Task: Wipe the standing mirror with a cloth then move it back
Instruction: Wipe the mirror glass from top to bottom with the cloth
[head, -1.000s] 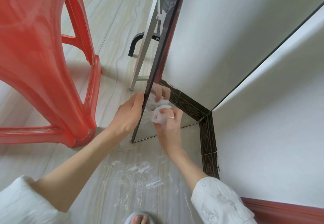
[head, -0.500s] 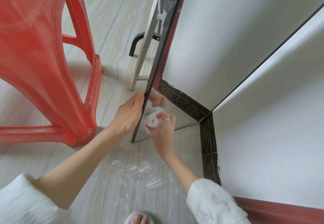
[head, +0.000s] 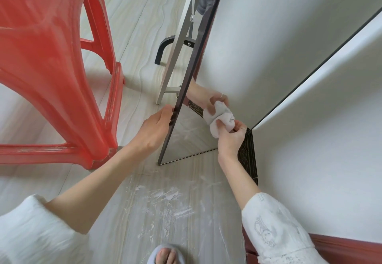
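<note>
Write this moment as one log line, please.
step: wiping | right hand: cloth on mirror | left hand: holds mirror edge

Our left hand (head: 154, 128) reaches forward on a bare forearm, white sleeve pushed back near the elbow, fingers curled round a thin dark edge with the thumb on the near side. Our right hand (head: 230, 137) sits just to the right of it and slightly farther out, wrist bent upward, fingers and thumb bunched round a crumpled white wad. A ring shows on one right finger. One toe peeks out below, between the forearms.
</note>
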Tool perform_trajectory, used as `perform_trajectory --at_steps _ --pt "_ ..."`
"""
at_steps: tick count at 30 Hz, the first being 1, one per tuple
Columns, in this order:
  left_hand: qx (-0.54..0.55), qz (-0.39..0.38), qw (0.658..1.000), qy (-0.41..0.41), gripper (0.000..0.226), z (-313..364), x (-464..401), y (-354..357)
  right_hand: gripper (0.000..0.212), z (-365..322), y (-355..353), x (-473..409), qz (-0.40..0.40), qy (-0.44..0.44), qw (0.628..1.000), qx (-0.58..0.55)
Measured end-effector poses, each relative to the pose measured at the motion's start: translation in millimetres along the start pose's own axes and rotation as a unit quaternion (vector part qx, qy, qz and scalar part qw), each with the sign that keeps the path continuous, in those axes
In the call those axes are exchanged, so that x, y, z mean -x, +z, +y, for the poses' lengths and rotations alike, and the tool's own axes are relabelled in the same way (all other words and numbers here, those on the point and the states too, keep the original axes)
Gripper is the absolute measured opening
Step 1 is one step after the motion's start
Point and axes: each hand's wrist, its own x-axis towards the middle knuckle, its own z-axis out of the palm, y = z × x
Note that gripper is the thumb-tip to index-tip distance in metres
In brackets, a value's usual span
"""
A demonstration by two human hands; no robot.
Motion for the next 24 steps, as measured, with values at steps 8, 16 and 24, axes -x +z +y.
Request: perform_trajectory --at_steps 8,16,24 --pt "0.009 -0.017 1.0 0.014 0.033 3 -1 -5 0.028 2 23 67 -0.152 -0.105 0.982 0.035" --pt "0.014 -0.019 0.999 0.031 0.041 2 -1 -5 0.029 28 30 74 -0.159 -0.126 0.977 0.066" --pt "-0.003 -0.009 0.999 0.047 0.047 -12 1 4 0.032 95 45 79 -0.153 0.093 0.981 0.076"
